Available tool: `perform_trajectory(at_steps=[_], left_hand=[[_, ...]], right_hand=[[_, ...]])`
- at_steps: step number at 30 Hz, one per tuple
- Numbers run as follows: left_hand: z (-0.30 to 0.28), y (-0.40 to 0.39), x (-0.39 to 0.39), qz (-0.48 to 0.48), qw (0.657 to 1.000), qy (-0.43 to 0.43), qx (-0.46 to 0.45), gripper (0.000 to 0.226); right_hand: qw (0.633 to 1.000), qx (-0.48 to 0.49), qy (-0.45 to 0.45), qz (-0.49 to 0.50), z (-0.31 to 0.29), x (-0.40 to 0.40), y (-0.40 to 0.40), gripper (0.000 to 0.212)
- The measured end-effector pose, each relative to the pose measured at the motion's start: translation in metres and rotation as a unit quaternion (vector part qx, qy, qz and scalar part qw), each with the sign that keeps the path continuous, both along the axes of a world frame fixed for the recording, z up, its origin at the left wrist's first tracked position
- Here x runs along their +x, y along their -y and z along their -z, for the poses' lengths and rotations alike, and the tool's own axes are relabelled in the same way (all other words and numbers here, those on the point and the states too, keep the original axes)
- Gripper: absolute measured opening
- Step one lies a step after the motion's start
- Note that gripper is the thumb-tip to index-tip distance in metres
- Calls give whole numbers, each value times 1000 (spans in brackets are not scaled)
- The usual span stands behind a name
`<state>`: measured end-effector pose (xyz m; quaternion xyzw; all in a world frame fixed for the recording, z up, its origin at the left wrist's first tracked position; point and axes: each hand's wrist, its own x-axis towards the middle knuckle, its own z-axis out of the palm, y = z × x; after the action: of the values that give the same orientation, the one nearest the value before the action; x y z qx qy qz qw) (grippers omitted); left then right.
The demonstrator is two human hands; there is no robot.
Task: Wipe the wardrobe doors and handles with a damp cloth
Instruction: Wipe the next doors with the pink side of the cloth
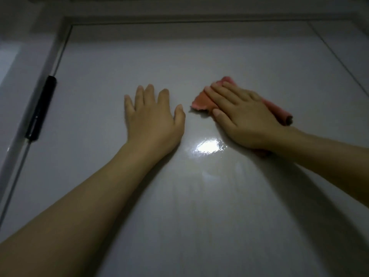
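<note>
My right hand (pixel 242 118) lies flat on a pink cloth (pixel 201 101). My fingers are straight and spread a little, and they press the cloth onto the door (pixel 199 206). They are not curled round it. The cloth sticks out past my fingertips at the top and on the left, where its edge looks ragged. On the right it pokes out from under my hand in a rolled end. A little bit of pink also shows under my wrist.

My left hand (pixel 153 118) is flat on the door too, just beside the cloth but not touching it. Its fingers are straight and point up, and the thumb sticks out toward the cloth. This hand holds nothing.

Between my two wrists there is a bright shiny spot (pixel 207 147) on the door. The door looks wet and streaky around it and below it.

The door is white and smooth and fills most of what I see. Both my bare arms reach up across it from the bottom corners.

On the far left edge of the door there is a long black handle (pixel 41 107). It stands almost upright and is well apart from my hands. A pale frame (pixel 199 17) runs along the top of the door.
</note>
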<state>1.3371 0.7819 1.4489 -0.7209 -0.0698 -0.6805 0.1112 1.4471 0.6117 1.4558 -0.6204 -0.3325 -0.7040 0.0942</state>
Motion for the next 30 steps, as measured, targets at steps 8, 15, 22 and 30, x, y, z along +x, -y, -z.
perform_trajectory(at_steps=[8,15,22,30], left_hand=[[-17,51,25,31,999,-21,-7,54],[-19,61,32,-3,1000,4,-25,59],[-15,59,40,-15,999,1,-38,64],[-16,58,40,-22,999,4,-40,65]], right_hand=[[994,88,-69,14,-92,30,49,55],[997,-67,48,-9,-31,39,78,61],[997,62,-42,-4,-87,59,100,56],[999,-15,26,-16,-66,71,131,52]])
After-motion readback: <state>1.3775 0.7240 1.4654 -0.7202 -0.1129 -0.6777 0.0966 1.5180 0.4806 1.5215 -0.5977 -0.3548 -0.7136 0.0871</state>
